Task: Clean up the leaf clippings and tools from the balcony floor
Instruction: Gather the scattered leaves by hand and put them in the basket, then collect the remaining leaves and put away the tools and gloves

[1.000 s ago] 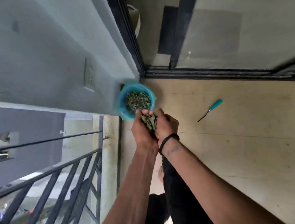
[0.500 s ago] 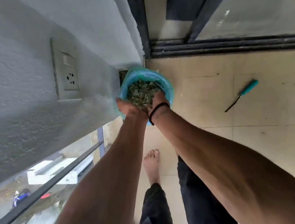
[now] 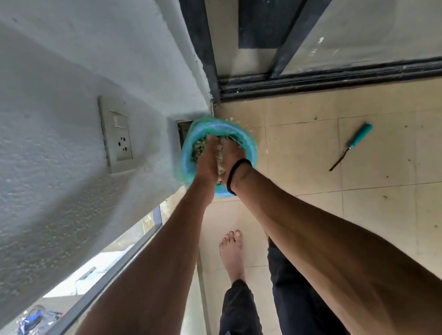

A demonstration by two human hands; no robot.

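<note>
Leaf clippings (image 3: 199, 149) fill 1 blue bin (image 3: 250, 148) by wall corner; 2 hands, left hand (image 3: 207, 162) & right hand (image 3: 231, 155), pressed down inside, grip unclear. 1 green-handled tool (image 3: 353, 144) on floor (image 3: 398, 210), well apart.

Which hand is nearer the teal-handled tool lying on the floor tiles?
Right. The right hand is in the bin's tool-facing side; the left hand lies beyond it, farther from the tool.

No readable text anywhere, no labels, no brands, no numbers, no signs on any surface
</note>
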